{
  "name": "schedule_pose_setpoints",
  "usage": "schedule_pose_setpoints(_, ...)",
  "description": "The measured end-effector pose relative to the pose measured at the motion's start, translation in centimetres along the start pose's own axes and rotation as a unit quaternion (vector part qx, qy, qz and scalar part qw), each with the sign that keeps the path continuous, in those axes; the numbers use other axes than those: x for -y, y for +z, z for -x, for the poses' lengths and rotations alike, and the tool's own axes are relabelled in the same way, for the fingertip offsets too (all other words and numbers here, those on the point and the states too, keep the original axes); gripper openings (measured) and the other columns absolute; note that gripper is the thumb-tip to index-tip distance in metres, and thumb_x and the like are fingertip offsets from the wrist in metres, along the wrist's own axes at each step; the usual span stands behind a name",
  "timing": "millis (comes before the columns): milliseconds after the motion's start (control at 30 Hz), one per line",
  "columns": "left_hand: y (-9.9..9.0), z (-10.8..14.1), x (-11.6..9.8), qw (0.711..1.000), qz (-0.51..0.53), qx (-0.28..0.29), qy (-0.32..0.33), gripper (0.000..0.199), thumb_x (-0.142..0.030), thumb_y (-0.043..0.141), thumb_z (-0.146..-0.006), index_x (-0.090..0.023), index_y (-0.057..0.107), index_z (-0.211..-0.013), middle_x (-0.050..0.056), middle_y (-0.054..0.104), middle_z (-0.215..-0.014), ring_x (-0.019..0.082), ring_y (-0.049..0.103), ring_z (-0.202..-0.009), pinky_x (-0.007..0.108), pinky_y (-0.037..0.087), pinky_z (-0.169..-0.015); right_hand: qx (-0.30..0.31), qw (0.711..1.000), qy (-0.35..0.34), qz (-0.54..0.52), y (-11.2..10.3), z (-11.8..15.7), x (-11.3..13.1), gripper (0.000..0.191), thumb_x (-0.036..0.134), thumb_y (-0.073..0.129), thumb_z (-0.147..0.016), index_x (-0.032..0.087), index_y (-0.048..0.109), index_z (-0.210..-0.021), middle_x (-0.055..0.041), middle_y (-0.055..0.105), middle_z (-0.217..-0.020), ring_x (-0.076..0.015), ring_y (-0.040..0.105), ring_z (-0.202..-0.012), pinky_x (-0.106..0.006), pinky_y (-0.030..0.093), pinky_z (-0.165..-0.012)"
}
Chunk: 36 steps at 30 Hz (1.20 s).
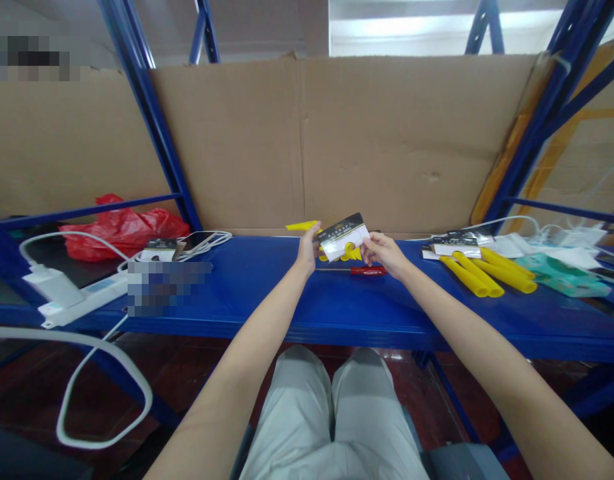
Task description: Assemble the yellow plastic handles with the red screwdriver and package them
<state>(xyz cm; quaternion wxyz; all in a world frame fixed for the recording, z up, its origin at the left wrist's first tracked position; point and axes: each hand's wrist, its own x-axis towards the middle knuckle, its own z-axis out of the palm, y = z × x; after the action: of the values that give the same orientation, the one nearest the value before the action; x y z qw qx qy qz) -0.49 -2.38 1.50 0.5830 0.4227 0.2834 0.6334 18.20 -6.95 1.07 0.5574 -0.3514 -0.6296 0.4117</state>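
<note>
Above the blue shelf, a black-and-white printed card (pixel 343 235) is held at a tilt between my two hands. My left hand (pixel 309 250) closes on its left end, and my right hand (pixel 384 252) pinches its lower right corner. A yellow piece (pixel 301 226) sticks out to the left from behind my left hand; whether that hand grips it too, I cannot tell. More yellow pieces (pixel 353 253) show just under the card, partly covered by it. Below my hands lies a screwdriver (pixel 369 271) with a red handle, its shaft pointing left.
On the right, several yellow tubes (pixel 469 277) lie beside a stack of similar cards (pixel 454 247) and a green plastic packet (pixel 569 275). To the left are a white power strip (pixel 91 299), cables, another card stack (pixel 159 249) and a red bag (pixel 127 230). Cardboard (pixel 387 147) walls the back.
</note>
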Motion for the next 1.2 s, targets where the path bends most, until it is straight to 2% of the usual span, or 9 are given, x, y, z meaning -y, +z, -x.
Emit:
schedule_pose_setpoints(133, -0.5, -0.1, -0.3, 0.996, -0.035, -0.071, 0.028, 0.028, -0.036, 0.062, -0.076, -0.019, 0.062, -0.098, -0.001, 0.06, -0.074, 0.009, 0.054, -0.05, 0.02, 0.042, -0.044, -0.021, 0.999, -0.002, -0.032, -0.2, 0.1, 0.5, 0.048, 0.059, 0.078, -0.058, 0.02, 0.052, -0.069, 0.0049, 0.058, -0.059, -0.0084, 0.053, -0.044, -0.02, 0.04, -0.038)
schedule_pose_setpoints(267, -0.8, -0.6, -0.2, 0.987, -0.085, -0.123, 0.067, 0.015, -0.021, 0.066, -0.071, -0.02, 0.058, -0.084, -0.003, 0.056, -0.073, 0.009, 0.054, -0.057, 0.02, 0.044, -0.051, -0.055, 0.998, 0.001, -0.036, -0.5, -0.1, 0.6, 0.043, 0.053, 0.077, -0.063, 0.02, 0.05, -0.063, 0.0045, 0.055, -0.052, -0.0085, 0.05, -0.041, -0.02, 0.038, -0.037)
schedule_pose_setpoints(400, -1.2, -1.6, 0.4, 0.979, -0.116, -0.148, 0.077, 0.018, -0.008, 0.061, -0.066, -0.019, 0.059, -0.08, -0.002, 0.059, -0.073, 0.011, 0.057, -0.065, 0.021, 0.047, -0.06, -0.111, 0.993, -0.007, -0.033, -0.9, -0.4, 0.4, 0.036, 0.045, 0.072, -0.071, 0.021, 0.047, -0.061, 0.0047, 0.051, -0.046, -0.0083, 0.047, -0.037, -0.02, 0.036, -0.035)
schedule_pose_setpoints(533, -1.2, -1.9, 0.5, 0.98, -0.106, -0.156, 0.062, 0.041, -0.004, 0.058, -0.066, -0.02, 0.063, -0.103, -0.001, 0.062, -0.075, 0.012, 0.06, -0.063, 0.023, 0.048, -0.062, -0.184, 0.982, 0.0, -0.026, -1.6, -0.8, 0.1, 0.02, 0.032, 0.067, -0.076, 0.021, 0.051, -0.072, 0.0061, 0.052, -0.048, -0.0078, 0.047, -0.036, -0.019, 0.036, -0.035)
schedule_pose_setpoints(633, -0.7, -1.1, 0.2, 0.982, -0.092, -0.161, 0.04, 0.061, -0.004, 0.057, -0.068, -0.022, 0.052, -0.126, -0.003, 0.059, -0.067, 0.011, 0.055, -0.049, 0.023, 0.046, -0.053, -0.246, 0.969, 0.018, -0.02, -2.3, -1.0, -0.1, 0.016, 0.025, 0.064, -0.076, 0.021, 0.053, -0.088, 0.0077, 0.054, -0.052, -0.0077, 0.046, -0.036, -0.018, 0.035, -0.034)
schedule_pose_setpoints(700, -0.3, -0.5, -0.1, 0.983, -0.089, -0.158, 0.029, 0.067, -0.006, 0.059, -0.07, -0.023, 0.046, -0.133, -0.005, 0.057, -0.063, 0.01, 0.051, -0.042, 0.022, 0.043, -0.047, -0.281, 0.959, 0.03, -0.009, -2.9, -1.1, -0.1, 0.017, 0.022, 0.063, -0.077, 0.021, 0.054, -0.091, 0.0077, 0.055, -0.053, -0.0073, 0.046, -0.036, -0.018, 0.035, -0.034)
schedule_pose_setpoints(833, 0.1, 0.1, -0.5, 0.984, -0.07, -0.163, 0.019, 0.066, -0.007, 0.057, -0.072, -0.02, 0.043, -0.135, -0.006, 0.054, -0.058, 0.01, 0.049, -0.04, 0.022, 0.042, -0.046, -0.35, 0.936, 0.04, 0.008, -4.3, -1.2, 0.1, 0.004, 0.019, 0.06, -0.081, 0.018, 0.056, -0.079, 0.0059, 0.053, -0.054, -0.0057, 0.045, -0.036, -0.017, 0.033, -0.033)
schedule_pose_setpoints(933, 0.2, 0.1, -0.7, 0.984, -0.05, -0.168, 0.021, 0.061, -0.007, 0.054, -0.073, -0.017, 0.044, -0.133, -0.005, 0.056, -0.059, 0.011, 0.053, -0.045, 0.022, 0.045, -0.049, -0.395, 0.918, 0.049, 0.006, -5.2, -1.5, 0.3, 0.01, 0.015, 0.056, -0.084, 0.018, 0.054, -0.075, 0.006, 0.052, -0.052, -0.0056, 0.043, -0.036, -0.017, 0.033, -0.033)
schedule_pose_setpoints(1200, 0.3, 0.1, -0.7, 0.986, -0.032, -0.161, -0.003, 0.058, -0.005, 0.052, -0.073, -0.014, 0.047, -0.13, -0.007, 0.051, -0.053, 0.009, 0.047, -0.041, 0.02, 0.04, -0.045, -0.387, 0.916, 0.103, 0.039, -6.3, -5.0, -0.4, 0.012, 0.016, 0.055, -0.087, 0.018, 0.054, -0.075, 0.005, 0.053, -0.053, -0.006, 0.044, -0.039, -0.017, 0.037, -0.037)
